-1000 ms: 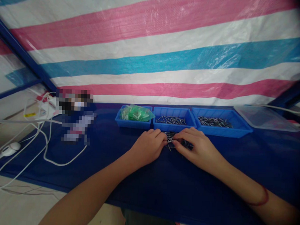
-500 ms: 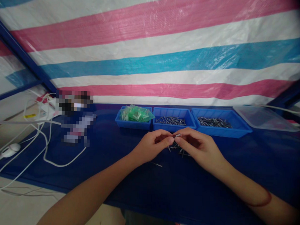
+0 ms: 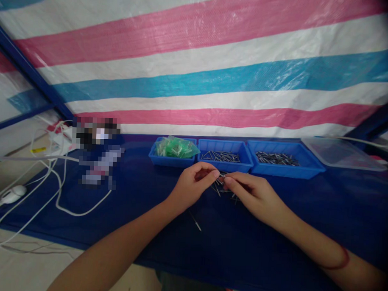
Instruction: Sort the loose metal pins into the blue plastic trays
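Observation:
My left hand (image 3: 195, 183) is closed in a pinch, thumb against the index finger; whatever lies between the tips is too small to make out. Just right of it, the thumb and fingers of my right hand (image 3: 251, 192) are also pinched, and their contents are mostly hidden. Under and between both hands lies a loose pile of thin metal pins, which look like blind rivets (image 3: 216, 189), partly covered by the fingers. A single blind rivet (image 3: 197, 222) rests apart on the blue tabletop (image 3: 228, 248), below my left wrist.
Behind my hands stand three blue bins: the left bin (image 3: 172, 161) with a green-and-clear plastic bag (image 3: 178, 147), the middle bin (image 3: 225, 166) and right bin (image 3: 288, 171) with metal pins. A clear lid (image 3: 343, 154) lies at right. White cables (image 3: 83, 214) run along the left.
My hands have drawn slightly apart, showing more of the pile between them. The single rivet below my left wrist has turned and shifted nearer to me.

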`<act>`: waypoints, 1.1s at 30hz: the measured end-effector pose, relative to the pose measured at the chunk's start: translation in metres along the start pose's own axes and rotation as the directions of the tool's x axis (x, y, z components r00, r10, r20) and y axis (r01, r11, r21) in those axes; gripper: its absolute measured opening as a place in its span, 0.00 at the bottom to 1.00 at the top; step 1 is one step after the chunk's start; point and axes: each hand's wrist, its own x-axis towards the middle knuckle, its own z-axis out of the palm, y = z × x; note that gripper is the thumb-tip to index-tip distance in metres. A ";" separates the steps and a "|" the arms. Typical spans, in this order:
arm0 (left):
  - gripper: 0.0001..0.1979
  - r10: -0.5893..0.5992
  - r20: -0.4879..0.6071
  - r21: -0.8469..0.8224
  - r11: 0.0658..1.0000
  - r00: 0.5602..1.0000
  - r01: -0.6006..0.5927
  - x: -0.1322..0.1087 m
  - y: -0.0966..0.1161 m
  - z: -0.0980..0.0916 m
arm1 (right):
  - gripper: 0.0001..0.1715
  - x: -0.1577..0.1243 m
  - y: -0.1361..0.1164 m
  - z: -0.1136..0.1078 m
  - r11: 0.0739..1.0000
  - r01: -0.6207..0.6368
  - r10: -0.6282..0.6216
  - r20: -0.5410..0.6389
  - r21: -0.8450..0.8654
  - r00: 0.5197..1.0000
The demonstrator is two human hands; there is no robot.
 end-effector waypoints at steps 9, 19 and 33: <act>0.08 0.029 0.024 0.014 0.999 0.999 -0.029 -0.001 0.000 0.000 | 0.14 0.004 0.003 0.001 0.977 -0.093 0.096 -0.007 0.192 0.995; 0.12 0.069 0.100 0.364 0.926 0.993 -0.101 -0.001 0.000 -0.004 | 0.13 0.002 0.000 -0.012 0.976 0.134 -0.149 -0.077 -0.174 0.986; 0.21 0.100 0.540 0.752 0.388 0.836 -0.533 -0.013 -0.002 -0.004 | 0.20 0.005 0.066 -0.126 0.356 -0.509 0.057 -0.525 -0.784 0.849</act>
